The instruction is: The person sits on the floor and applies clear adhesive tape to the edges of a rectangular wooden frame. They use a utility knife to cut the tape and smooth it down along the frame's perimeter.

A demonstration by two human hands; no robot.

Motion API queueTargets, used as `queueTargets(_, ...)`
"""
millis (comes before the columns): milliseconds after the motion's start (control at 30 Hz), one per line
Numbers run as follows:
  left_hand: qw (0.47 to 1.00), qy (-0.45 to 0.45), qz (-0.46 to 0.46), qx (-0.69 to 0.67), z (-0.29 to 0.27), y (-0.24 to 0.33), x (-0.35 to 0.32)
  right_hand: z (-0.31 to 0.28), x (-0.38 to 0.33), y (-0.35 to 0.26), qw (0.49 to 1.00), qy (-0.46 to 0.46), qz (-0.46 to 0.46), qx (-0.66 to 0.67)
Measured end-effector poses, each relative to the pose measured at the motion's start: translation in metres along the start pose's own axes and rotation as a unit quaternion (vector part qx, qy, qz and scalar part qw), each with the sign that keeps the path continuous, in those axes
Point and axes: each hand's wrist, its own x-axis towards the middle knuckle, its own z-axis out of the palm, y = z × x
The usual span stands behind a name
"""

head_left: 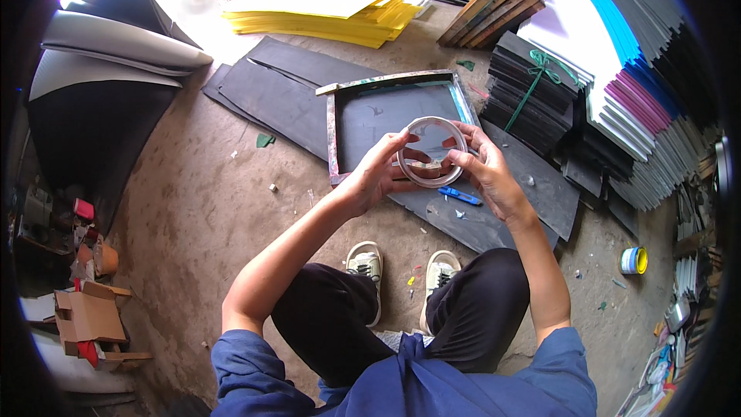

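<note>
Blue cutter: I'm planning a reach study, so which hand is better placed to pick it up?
Probably the right hand: the blue cutter lies nearer to it than to the left hand, though both hold the tape roll.

"Where's the frame (333,135)?"
"Mid-picture, on the sheets (278,104)."
"And the roll (431,183)?"
"Between left hand (376,170) and right hand (492,177), overlapping the frame's lower right; the knife (460,195) lies just below, on the sheets."
"Around them?"
"Box (91,316) lower left, tub (634,261) lower right, bundle (513,77) upper right, boards (320,15) top, left of centre."

A pale, ring-shaped tape roll (429,182) sits between the fingers (468,161).
</note>
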Motion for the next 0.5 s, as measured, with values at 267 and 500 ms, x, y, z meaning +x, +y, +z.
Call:
queueTargets(267, 1.000, -0.025, 0.001, 0.009, 0.002, 0.007, -0.003, 0.000, -0.002, -0.006, 0.999, -0.011, -0.010, 0.052)
queueTargets(500, 0.999, -0.040, -0.027, 0.005, 0.006, 0.012, -0.003, 0.001, -0.003, -0.008, 1.000, 0.008, -0.016, 0.025)
